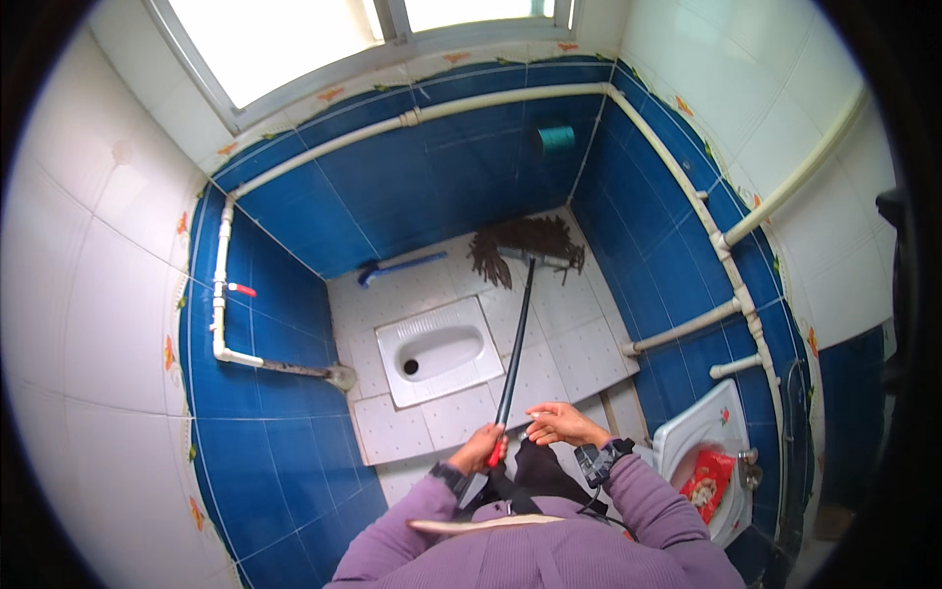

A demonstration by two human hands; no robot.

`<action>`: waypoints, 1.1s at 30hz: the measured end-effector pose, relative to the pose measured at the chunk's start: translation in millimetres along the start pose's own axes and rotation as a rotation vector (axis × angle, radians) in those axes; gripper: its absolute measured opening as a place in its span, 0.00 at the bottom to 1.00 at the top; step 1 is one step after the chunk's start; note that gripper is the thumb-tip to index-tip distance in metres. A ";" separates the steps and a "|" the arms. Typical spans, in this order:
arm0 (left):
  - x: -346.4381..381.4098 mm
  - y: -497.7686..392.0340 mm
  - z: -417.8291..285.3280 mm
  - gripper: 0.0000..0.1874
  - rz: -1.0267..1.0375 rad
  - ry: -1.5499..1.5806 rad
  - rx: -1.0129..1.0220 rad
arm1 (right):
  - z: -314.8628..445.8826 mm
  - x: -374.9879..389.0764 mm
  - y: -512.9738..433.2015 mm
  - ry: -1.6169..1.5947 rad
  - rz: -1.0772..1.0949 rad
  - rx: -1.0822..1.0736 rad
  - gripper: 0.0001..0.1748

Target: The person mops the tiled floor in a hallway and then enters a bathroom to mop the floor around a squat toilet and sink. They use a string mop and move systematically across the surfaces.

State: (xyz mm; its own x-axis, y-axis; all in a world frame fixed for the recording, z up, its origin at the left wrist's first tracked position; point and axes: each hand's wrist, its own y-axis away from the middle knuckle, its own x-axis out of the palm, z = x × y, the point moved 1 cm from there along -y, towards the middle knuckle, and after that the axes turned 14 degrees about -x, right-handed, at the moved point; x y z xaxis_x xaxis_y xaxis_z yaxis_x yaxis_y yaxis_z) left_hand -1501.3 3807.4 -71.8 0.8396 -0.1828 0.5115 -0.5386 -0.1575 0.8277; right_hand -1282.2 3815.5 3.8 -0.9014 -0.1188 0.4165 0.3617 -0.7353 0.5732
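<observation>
My left hand (478, 449) is closed around the mop's dark handle (519, 339), near its red end. From there the handle runs away from me to a brown string mop head (533, 239), which lies spread on the raised tiled floor by the far right corner. My right hand (565, 425) hangs just right of the handle, fingers partly curled and apart, with nothing visible in it. Left of the handle, a white squat toilet (440, 351) is set into the floor tiles (390, 431). Dark straps with small devices sit on both wrists.
A blue long-handled brush (401, 266) lies along the back wall. The platform's front edge (441, 450) forms a step down. On the right stands a washbasin (681, 420) holding a red packet (708, 482). Pipes (508, 98) run along the walls, one with a red-handled valve (241, 290).
</observation>
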 end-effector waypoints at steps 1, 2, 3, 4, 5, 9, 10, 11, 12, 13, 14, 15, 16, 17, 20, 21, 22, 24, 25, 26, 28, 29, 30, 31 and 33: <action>2.0 10.9 2.6 0.12 -0.014 0.017 0.040 | -2.7 -9.3 -11.4 0.011 -0.045 -0.041 0.19; 2.6 22.6 3.8 0.12 -0.037 -0.089 0.041 | -8.2 -19.9 -23.8 -0.009 -0.078 -0.036 0.18; 5.9 33.9 7.0 0.13 -0.075 -0.134 0.055 | -14.6 -31.5 -38.2 -0.027 -0.102 -0.030 0.16; 9.3 46.7 11.7 0.14 -0.073 -0.162 0.098 | -21.4 -41.6 -54.4 -0.050 -0.113 -0.027 0.15; 13.4 58.7 15.6 0.16 -0.077 -0.245 0.165 | -29.3 -47.5 -71.0 -0.115 -0.184 0.014 0.15; 42.8 79.1 40.2 0.18 -0.275 -0.244 0.026 | -42.6 -55.8 -113.1 0.160 -0.221 0.154 0.50; 51.9 83.1 49.4 0.16 -0.254 -0.196 0.074 | -41.5 -56.7 -116.5 0.201 -0.178 0.123 0.59; 55.1 87.0 52.3 0.24 -0.296 -0.397 0.084 | -42.7 -52.2 -120.7 0.257 -0.220 0.116 0.52; 71.0 80.5 49.1 0.30 -0.506 -0.633 0.558 | -42.6 -50.1 -123.4 0.186 -0.166 0.091 0.37; 73.8 87.5 57.5 0.41 -0.414 -0.464 0.375 | -45.5 -47.0 -124.6 0.176 -0.170 0.047 0.25; 81.4 89.2 58.6 0.41 -0.481 -0.512 0.426 | -48.1 -45.0 -129.5 0.183 -0.116 0.034 0.25; 88.1 92.7 58.0 0.40 -0.549 -0.561 0.478 | -54.5 -43.0 -132.1 0.204 -0.075 0.030 0.26; 93.6 99.8 59.4 0.38 -0.590 -0.550 0.425 | -60.7 -42.9 -138.8 0.274 -0.125 0.026 0.19; 101.4 104.9 58.4 0.39 -0.632 -0.529 0.368 | -68.5 -45.2 -145.0 0.357 -0.193 0.030 0.14; 129.4 126.7 48.6 0.34 -0.500 -0.489 0.503 | -94.0 -59.0 -165.4 0.484 -0.266 -0.028 0.13; 138.7 133.7 42.8 0.32 -0.445 -0.429 0.449 | -99.5 -69.3 -170.1 0.490 -0.184 -0.042 0.14; 148.7 139.7 34.0 0.30 -0.386 -0.369 0.401 | -108.1 -77.1 -171.0 0.343 -0.192 -0.035 0.15; 177.1 160.3 26.4 0.26 -0.487 -0.510 0.495 | -120.5 -88.8 -172.7 0.202 -0.019 -0.225 0.16; 192.6 175.1 27.2 0.24 -0.656 -0.709 0.631 | -120.1 -101.4 -175.3 0.254 0.004 -0.190 0.12; 201.7 186.6 25.0 0.24 -0.665 -0.726 0.555 | -123.3 -112.7 -173.3 0.260 -0.030 -0.147 0.13; 207.1 193.5 5.6 0.25 -0.566 -0.711 0.314 | -126.3 -126.9 -175.4 0.272 -0.005 -0.168 0.16; 207.1 194.0 -3.4 0.26 -0.504 -0.707 0.237 | -127.5 -134.2 -175.1 0.291 -0.006 -0.152 0.16; 206.8 194.4 -8.7 0.26 -0.494 -0.722 0.238 | -128.4 -139.4 -175.4 0.287 -0.053 -0.126 0.12; 204.4 194.9 -12.4 0.26 -0.487 -0.734 0.232 | -128.1 -145.8 -174.0 0.303 -0.083 -0.092 0.12; 198.0 193.7 -16.1 0.26 -0.485 -0.752 0.226 | -124.6 -152.7 -173.7 0.330 -0.101 -0.062 0.11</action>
State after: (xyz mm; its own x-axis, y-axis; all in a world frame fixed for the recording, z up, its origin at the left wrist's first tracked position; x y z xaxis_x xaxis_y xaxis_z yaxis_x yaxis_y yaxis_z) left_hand -1438.2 3756.4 193.5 0.7527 -0.6170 -0.2297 -0.2070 -0.5530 0.8071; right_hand -1237.1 3878.1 -247.3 -0.9639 -0.2454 0.1032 0.2608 -0.7921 0.5518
